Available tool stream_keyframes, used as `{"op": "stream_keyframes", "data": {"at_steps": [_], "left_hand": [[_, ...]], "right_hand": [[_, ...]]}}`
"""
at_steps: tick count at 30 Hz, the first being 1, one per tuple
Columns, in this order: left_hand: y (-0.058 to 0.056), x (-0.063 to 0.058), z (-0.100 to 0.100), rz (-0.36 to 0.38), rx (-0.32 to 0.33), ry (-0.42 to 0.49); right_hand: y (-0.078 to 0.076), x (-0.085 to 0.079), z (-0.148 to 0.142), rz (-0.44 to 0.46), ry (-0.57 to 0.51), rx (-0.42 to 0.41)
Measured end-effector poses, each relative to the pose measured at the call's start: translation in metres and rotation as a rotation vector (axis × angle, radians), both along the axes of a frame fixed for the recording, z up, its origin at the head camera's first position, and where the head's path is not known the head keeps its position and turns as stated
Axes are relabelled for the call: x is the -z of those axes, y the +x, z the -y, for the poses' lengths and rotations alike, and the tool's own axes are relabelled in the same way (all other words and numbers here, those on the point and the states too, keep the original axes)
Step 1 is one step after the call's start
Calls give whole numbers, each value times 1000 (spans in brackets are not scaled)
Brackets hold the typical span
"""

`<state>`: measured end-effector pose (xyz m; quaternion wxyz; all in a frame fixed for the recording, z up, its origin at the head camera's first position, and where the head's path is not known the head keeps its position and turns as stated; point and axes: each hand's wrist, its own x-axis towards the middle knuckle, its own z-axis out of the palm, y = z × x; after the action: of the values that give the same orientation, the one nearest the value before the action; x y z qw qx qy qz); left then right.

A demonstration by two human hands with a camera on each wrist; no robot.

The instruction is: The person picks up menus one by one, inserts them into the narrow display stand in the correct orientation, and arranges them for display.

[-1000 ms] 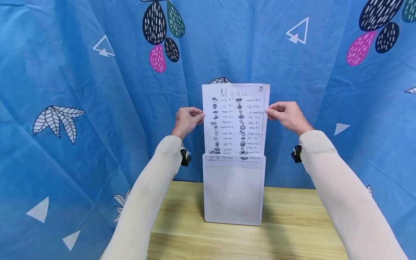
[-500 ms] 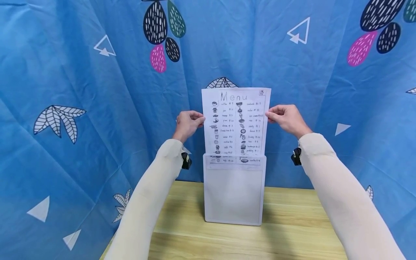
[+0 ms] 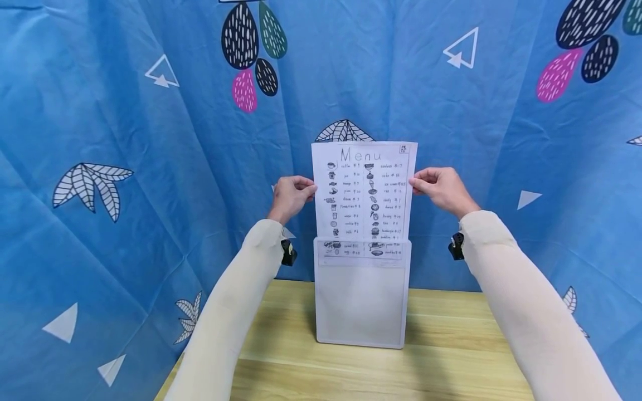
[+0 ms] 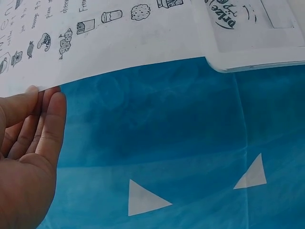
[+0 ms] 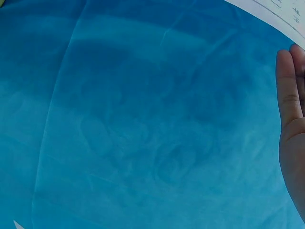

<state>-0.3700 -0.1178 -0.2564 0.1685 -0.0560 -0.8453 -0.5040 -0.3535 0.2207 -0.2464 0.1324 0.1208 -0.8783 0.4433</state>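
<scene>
A paper menu [image 3: 364,195] with small food drawings and prices stands upright, its lower end inside a clear, white-edged sign holder [image 3: 360,306] on the table. My left hand [image 3: 291,196] pinches the sheet's left edge between thumb and fingers. Opposite it, my right hand [image 3: 441,189] pinches the right edge at about the same height. In the left wrist view the menu [image 4: 105,47] meets the holder's rounded corner [image 4: 224,67], beside which printed lettering shows. The right wrist view catches only part of my right hand [image 5: 291,124] and a corner of the sheet [image 5: 281,14].
A wooden table [image 3: 371,379] bears the holder. Behind and on both sides hangs a blue patterned curtain [image 3: 200,139], close to the back of the sheet. A black wrist camera [image 3: 288,252] sits on each sleeve cuff.
Both hands have lowered together with the menu, and more of its bottom end now lies inside the sign holder. The holder has stayed in place.
</scene>
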Motion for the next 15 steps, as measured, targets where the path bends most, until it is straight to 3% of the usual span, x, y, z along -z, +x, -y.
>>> {"op": "stream_keyframes", "data": {"at_steps": [15], "left_hand": [[-1,8,0,11,9,19]], "right_hand": [[0,8,0,-5,-3,-12]]}}
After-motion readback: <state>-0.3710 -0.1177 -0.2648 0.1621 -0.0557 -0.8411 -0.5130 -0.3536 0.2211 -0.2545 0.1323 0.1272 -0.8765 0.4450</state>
